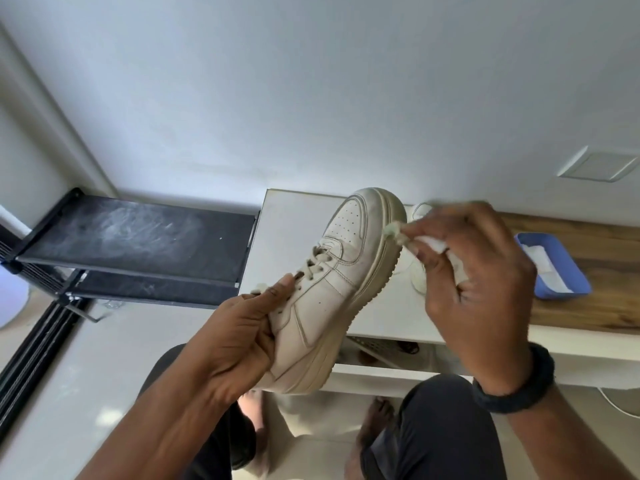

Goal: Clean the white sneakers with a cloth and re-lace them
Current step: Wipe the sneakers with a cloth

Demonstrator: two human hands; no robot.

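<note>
My left hand (239,341) grips a white sneaker (332,282) by its heel and collar, holding it in the air with the toe pointing away from me. Dirty laces (313,263) are threaded through its eyelets. My right hand (474,271) pinches a white cloth (429,242), and a soiled corner of the cloth touches the sole edge near the toe. The second white sneaker (417,271) lies on the bench behind my right hand, mostly hidden.
A white bench top (287,244) joins a wooden surface (606,306) that carries a blue tray (557,268) with white wipes inside. A black dusty shoe rack (138,244) stands on the left. My knees and bare feet are below.
</note>
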